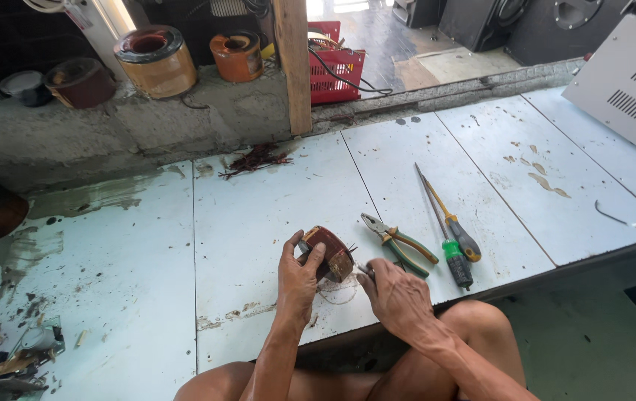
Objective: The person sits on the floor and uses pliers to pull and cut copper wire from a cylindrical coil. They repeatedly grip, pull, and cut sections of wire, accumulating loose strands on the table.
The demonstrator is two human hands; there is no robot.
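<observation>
Transformer coil, a small reddish-brown wound block with stray copper strands sticking out at its side, sits tilted on the pale blue panel floor, just in front of the person's knees. The left hand clasps it from the near side, thumb and fingers pressed around the winding. The right hand rests just right of the coil, fingers curled shut on a small metal piece at the coil's lower edge; what that piece is I cannot tell.

Right of the coil lie green-handled pliers, then a green-handled screwdriver and a yellow-and-grey screwdriver, crossing each other. Behind the coil, by a wooden post, is a tuft of dark red wire scraps.

The step in hand looks like stripping the coil apart. The next pull would need the left hand bracing firmly while the right draws outward without slipping.
</observation>
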